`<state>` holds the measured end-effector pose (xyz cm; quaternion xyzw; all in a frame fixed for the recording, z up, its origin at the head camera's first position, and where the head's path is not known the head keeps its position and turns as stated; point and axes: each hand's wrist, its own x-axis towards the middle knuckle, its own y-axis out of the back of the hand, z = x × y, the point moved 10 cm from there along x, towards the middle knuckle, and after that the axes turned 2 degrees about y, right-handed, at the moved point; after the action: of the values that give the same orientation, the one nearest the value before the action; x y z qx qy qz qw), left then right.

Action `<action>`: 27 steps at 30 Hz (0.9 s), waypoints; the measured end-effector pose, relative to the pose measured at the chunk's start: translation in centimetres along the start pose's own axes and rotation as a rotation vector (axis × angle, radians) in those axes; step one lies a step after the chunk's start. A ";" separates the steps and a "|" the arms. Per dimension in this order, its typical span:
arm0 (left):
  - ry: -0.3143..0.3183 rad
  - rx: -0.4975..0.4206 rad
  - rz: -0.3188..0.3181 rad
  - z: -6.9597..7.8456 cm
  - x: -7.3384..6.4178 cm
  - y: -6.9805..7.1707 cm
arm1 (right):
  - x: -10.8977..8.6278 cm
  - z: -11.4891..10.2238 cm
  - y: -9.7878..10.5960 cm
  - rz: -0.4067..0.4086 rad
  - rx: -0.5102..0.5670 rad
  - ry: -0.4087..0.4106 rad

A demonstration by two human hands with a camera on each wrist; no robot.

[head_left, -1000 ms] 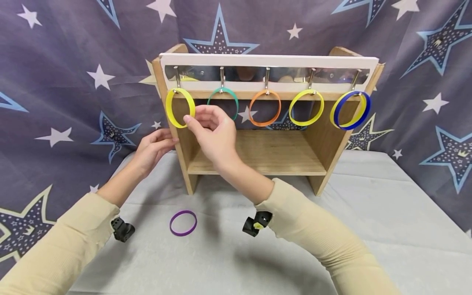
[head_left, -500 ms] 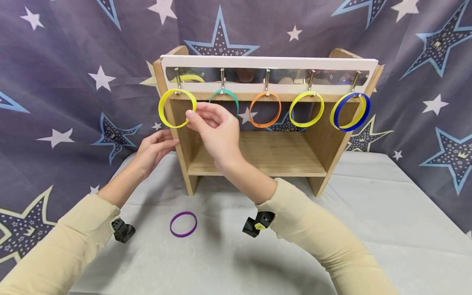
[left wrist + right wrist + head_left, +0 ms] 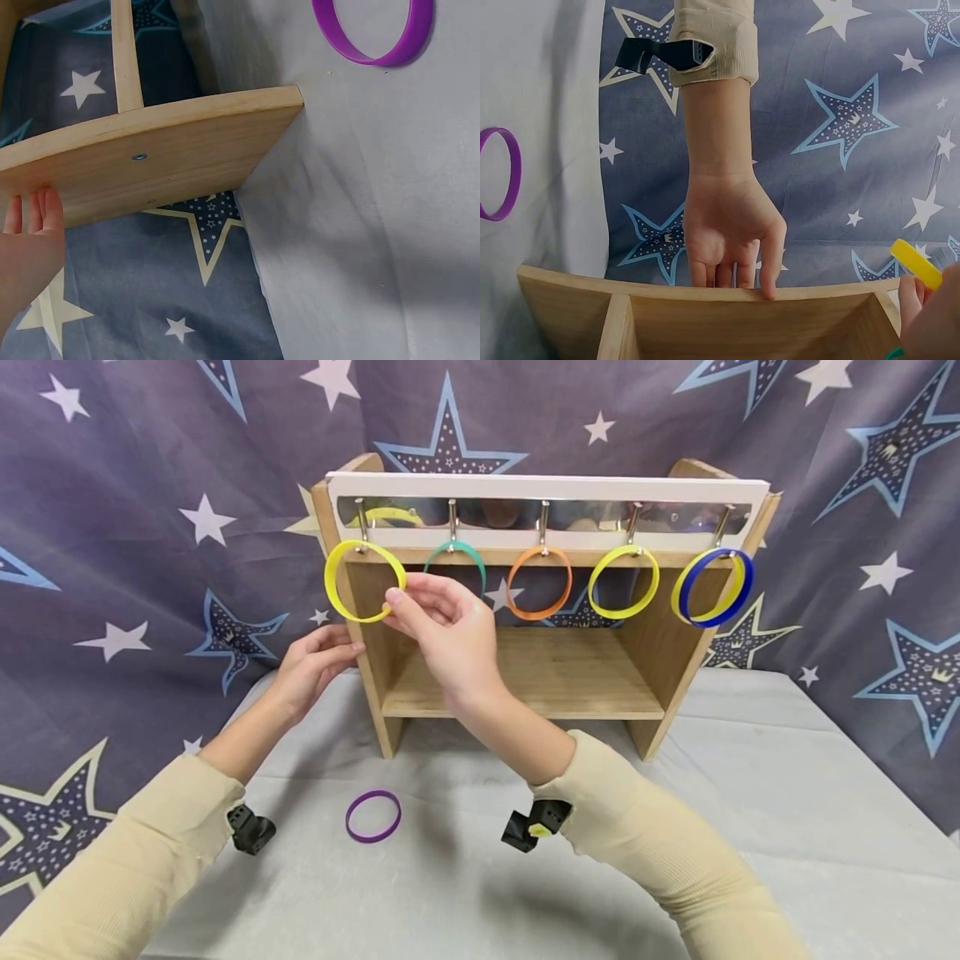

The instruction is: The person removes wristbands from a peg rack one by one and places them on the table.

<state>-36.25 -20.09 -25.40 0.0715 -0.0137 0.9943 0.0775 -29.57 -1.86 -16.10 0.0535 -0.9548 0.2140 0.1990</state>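
Note:
My right hand point(image 3: 453, 639) pinches a yellow silicone wristband point(image 3: 330, 585) between thumb and fingers at its right side. The band's top edge overlaps the tip of the leftmost hook point(image 3: 362, 518) in the head view. My left hand point(image 3: 311, 664) rests with extended fingers against the outer left side of the wooden shelf point(image 3: 525, 668). In the right wrist view, the left hand point(image 3: 731, 232) has its thumb on the panel's front edge, and part of the yellow wristband point(image 3: 915, 262) shows beside my right hand point(image 3: 934, 322).
Other hooks carry a teal wristband point(image 3: 480, 568), an orange one point(image 3: 513, 602), a yellow one point(image 3: 592, 597), and a yellow and blue pair point(image 3: 750, 581) at the far right. A purple wristband point(image 3: 348, 822) lies on the grey tablecloth point(image 3: 420, 902). Star-patterned cloth point(image 3: 112, 568) hangs behind.
The yellow wristband first shifted left and turned more face-on, then moved slightly right with my right hand. Its reflection in the metal strip has grown. My left hand stays put.

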 end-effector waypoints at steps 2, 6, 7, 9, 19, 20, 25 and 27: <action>0.003 0.004 0.002 0.0 -0.1 0.1 | -0.1 0.2 0.0 -0.002 0.011 -0.012; -0.002 -0.005 0.002 -0.1 -0.2 0.1 | -0.3 0.2 -0.2 -0.018 0.026 -0.014; -0.004 -0.009 0.002 0.0 -0.1 0.1 | -0.3 0.1 -0.3 -0.023 0.027 -0.011; -0.007 -0.014 0.002 -0.1 -0.1 0.1 | -0.4 0.0 -0.4 -0.031 0.031 0.000; 0.008 -0.068 0.013 -0.4 0.1 0.0 | -1.1 0.2 -0.2 -0.039 0.011 -0.004; 0.004 -0.067 0.012 -0.3 0.1 0.0 | -1.2 0.3 0.0 -0.041 0.008 -0.008; -0.012 -0.047 0.020 -0.1 0.2 0.2 | -2.0 1.5 0.9 -0.041 -0.018 -0.059; -0.020 -0.038 0.026 0.0 0.3 0.2 | -2.2 2.2 1.4 -0.039 -0.021 -0.098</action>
<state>-36.55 -20.28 -25.39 0.0795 -0.0341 0.9941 0.0656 -28.58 -1.48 -19.42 0.0804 -0.9643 0.1975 0.1568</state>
